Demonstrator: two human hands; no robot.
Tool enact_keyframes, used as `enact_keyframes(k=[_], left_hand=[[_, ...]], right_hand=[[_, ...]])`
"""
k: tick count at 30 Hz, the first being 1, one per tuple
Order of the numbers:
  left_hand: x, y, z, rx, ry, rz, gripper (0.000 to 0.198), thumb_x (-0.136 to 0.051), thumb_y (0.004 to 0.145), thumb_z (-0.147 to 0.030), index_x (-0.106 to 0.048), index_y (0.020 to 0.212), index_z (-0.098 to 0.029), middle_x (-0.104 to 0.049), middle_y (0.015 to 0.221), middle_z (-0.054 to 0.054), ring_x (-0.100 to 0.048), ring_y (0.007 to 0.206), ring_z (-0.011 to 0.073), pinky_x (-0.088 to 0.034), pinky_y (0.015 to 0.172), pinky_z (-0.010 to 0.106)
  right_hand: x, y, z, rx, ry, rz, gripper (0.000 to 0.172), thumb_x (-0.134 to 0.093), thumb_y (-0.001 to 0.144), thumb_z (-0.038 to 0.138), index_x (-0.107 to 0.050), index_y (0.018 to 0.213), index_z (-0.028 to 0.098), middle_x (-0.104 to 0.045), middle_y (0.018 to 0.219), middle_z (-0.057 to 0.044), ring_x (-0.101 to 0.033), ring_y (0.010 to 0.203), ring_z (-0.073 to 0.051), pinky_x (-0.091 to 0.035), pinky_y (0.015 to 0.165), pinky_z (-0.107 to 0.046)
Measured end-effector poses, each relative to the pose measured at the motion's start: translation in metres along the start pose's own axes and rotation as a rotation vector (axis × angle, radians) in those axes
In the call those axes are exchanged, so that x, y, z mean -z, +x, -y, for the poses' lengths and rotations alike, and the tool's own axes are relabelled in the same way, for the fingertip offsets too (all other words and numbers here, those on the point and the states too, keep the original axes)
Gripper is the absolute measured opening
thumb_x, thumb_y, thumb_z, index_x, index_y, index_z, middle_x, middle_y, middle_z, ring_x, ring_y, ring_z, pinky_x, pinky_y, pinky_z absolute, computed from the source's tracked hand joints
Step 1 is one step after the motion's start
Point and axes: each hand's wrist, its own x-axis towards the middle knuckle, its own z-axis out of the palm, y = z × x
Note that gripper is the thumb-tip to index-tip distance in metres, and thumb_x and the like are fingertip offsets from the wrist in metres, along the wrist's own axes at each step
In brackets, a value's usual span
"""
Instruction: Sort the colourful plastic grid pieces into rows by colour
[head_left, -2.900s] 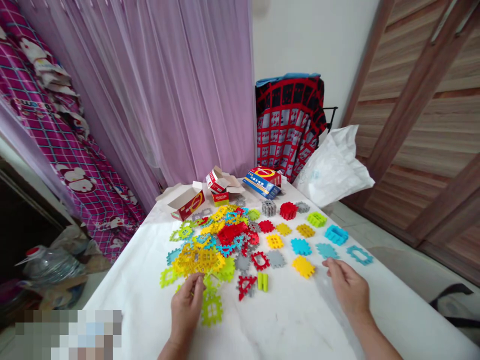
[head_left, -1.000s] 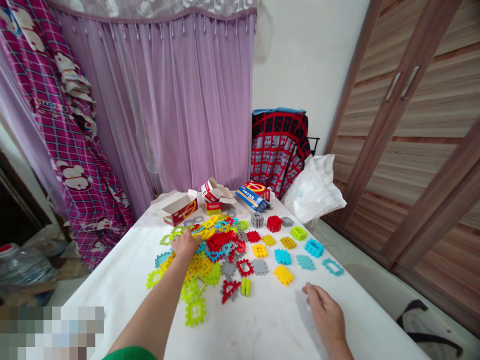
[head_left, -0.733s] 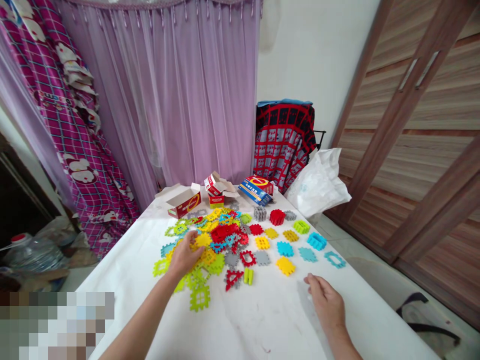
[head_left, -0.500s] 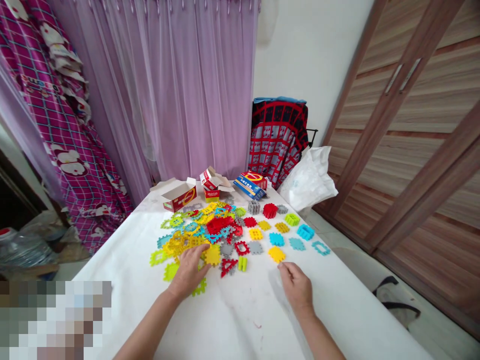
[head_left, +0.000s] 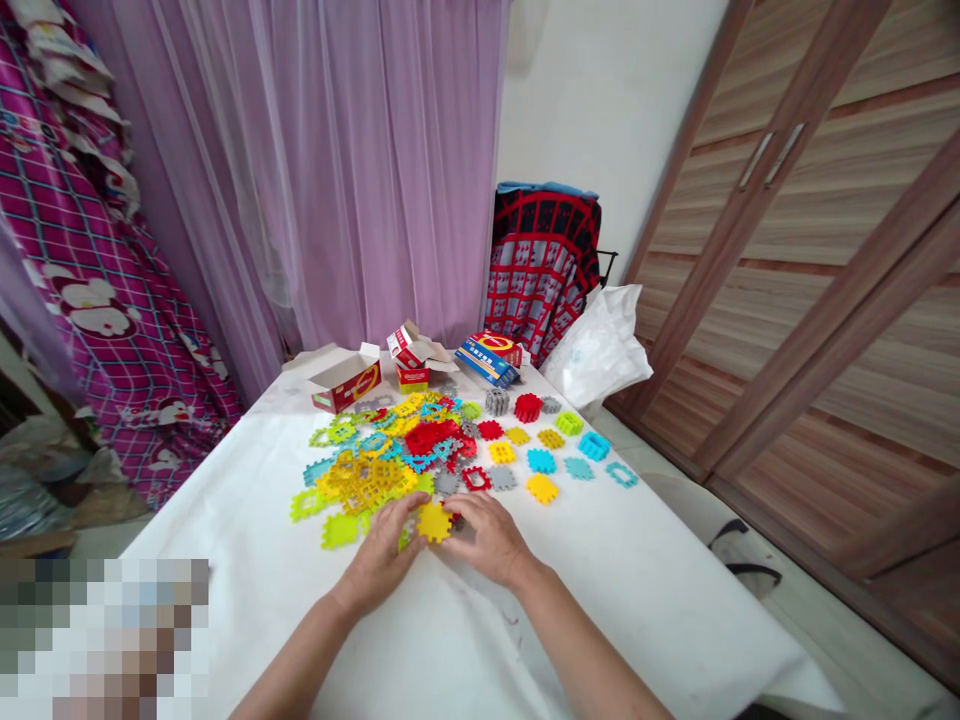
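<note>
Between my two hands is a yellow square building piece (head_left: pixel 434 522) with notched edges. My left hand (head_left: pixel 384 545) has its fingers and thumb at the piece's left side. On the right side, the fingers of my right hand (head_left: pixel 491 537) close on the same piece. Beyond my hands spreads a heap of notched plastic pieces in yellow, red, blue, grey and green, with a clear yellow cluster (head_left: pixel 364 482) nearest my left hand. A solid green piece (head_left: pixel 341 531) lies left of that hand. Some pieces behind my fingers are partly hidden.
Sorted pieces and small stacks, such as a red stack (head_left: pixel 528 407) and a yellow stack (head_left: pixel 541 488), lie to the right. Open cartons (head_left: pixel 347 382) and a blue box (head_left: pixel 487 358) stand at the table's back. A white plastic bag (head_left: pixel 600 345) is at the right edge.
My left hand has brought the yellow square piece nearer, away from the heap. My right hand has moved left to meet it. The view has shifted slightly.
</note>
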Motion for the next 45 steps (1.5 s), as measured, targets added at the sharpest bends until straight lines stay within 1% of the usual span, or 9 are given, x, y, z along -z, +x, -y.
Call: enact_keyframes(k=[3, 5, 9, 11, 15, 20, 24, 33, 45], left_hand=[[-0.002, 0.002, -0.003, -0.047, 0.041, -0.025, 0.047, -0.053, 0.089, -0.037, -0.048, 0.136, -0.029, -0.061, 0.131, 0.009, -0.056, 0.123, 0.023, -0.046, 0.104, 0.041], [-0.001, 0.003, -0.003, -0.09, 0.112, -0.071, 0.052, -0.052, 0.09, -0.039, -0.042, 0.14, -0.029, -0.057, 0.138, 0.01, -0.052, 0.128, 0.0241, -0.044, 0.107, 0.043], [0.006, 0.003, 0.007, -0.118, 0.242, -0.23, 0.051, -0.05, 0.091, -0.038, -0.042, 0.14, -0.027, -0.057, 0.138, 0.01, -0.05, 0.13, 0.0258, -0.041, 0.109, 0.045], [0.012, 0.002, 0.015, -0.073, 0.278, -0.315, 0.05, -0.049, 0.09, -0.039, -0.044, 0.138, -0.027, -0.06, 0.134, 0.011, -0.055, 0.126, 0.0263, -0.044, 0.106, 0.044], [0.026, 0.001, 0.027, 0.026, 0.321, -0.447, 0.047, -0.05, 0.089, -0.039, -0.049, 0.133, -0.023, -0.066, 0.125, 0.01, -0.062, 0.114, 0.026, -0.05, 0.098, 0.042], [0.035, 0.0, 0.029, 0.127, 0.325, -0.506, 0.042, -0.048, 0.09, -0.04, -0.054, 0.127, -0.021, -0.069, 0.119, 0.009, -0.066, 0.107, 0.0245, -0.052, 0.093, 0.038], [0.035, -0.002, 0.029, 0.192, 0.31, -0.506, 0.041, -0.048, 0.089, -0.04, -0.055, 0.126, -0.023, -0.068, 0.121, 0.008, -0.065, 0.108, 0.0246, -0.052, 0.094, 0.038], [0.033, -0.004, 0.028, 0.236, 0.275, -0.473, 0.042, -0.048, 0.088, -0.04, -0.055, 0.126, -0.024, -0.068, 0.122, 0.007, -0.064, 0.111, 0.0243, -0.051, 0.097, 0.039], [0.035, -0.003, 0.025, 0.351, 0.244, -0.468, 0.042, -0.049, 0.087, -0.041, -0.056, 0.125, -0.026, -0.066, 0.124, 0.007, -0.064, 0.107, 0.0243, -0.052, 0.093, 0.039]], right_hand=[[-0.005, -0.01, -0.003, -0.044, -0.008, -0.094, 0.031, -0.072, 0.075, 0.023, -0.066, 0.105, 0.022, -0.071, 0.109, -0.005, -0.063, 0.101, -0.022, -0.05, 0.092, -0.036], [-0.003, -0.02, -0.015, -0.114, -0.046, -0.231, 0.03, -0.07, 0.075, 0.026, -0.065, 0.104, 0.021, -0.07, 0.105, -0.007, -0.063, 0.1, -0.023, -0.05, 0.091, -0.036], [0.022, -0.05, -0.066, -0.392, -0.178, -0.558, 0.031, -0.063, 0.078, 0.042, -0.065, 0.098, 0.019, -0.07, 0.096, -0.01, -0.063, 0.09, -0.024, -0.051, 0.084, -0.039], [0.039, -0.066, -0.095, -0.541, -0.247, -0.648, 0.038, -0.061, 0.077, 0.051, -0.065, 0.095, 0.018, -0.07, 0.094, -0.01, -0.062, 0.087, -0.025, -0.051, 0.081, -0.039], [0.057, -0.083, -0.128, -0.648, -0.285, -0.582, 0.042, -0.058, 0.073, 0.054, -0.068, 0.096, 0.019, -0.071, 0.098, -0.01, -0.063, 0.088, -0.024, -0.05, 0.082, -0.038], [0.053, -0.075, -0.129, -0.614, -0.305, -0.54, 0.039, -0.057, 0.073, 0.05, -0.069, 0.097, 0.021, -0.072, 0.1, -0.008, -0.063, 0.096, -0.025, -0.049, 0.088, -0.037], [0.052, -0.07, -0.128, -0.582, -0.32, -0.493, 0.036, -0.058, 0.073, 0.047, -0.069, 0.096, 0.021, -0.073, 0.1, -0.007, -0.063, 0.097, -0.024, -0.049, 0.089, -0.037], [0.053, -0.071, -0.126, -0.554, -0.398, -0.417, 0.029, -0.06, 0.076, 0.04, -0.069, 0.097, 0.022, -0.073, 0.101, -0.006, -0.061, 0.096, -0.023, -0.047, 0.089, -0.034], [0.053, -0.072, -0.123, -0.556, -0.456, -0.388, 0.025, -0.061, 0.076, 0.035, -0.069, 0.095, 0.021, -0.073, 0.102, -0.007, -0.062, 0.094, -0.022, -0.047, 0.088, -0.034]])
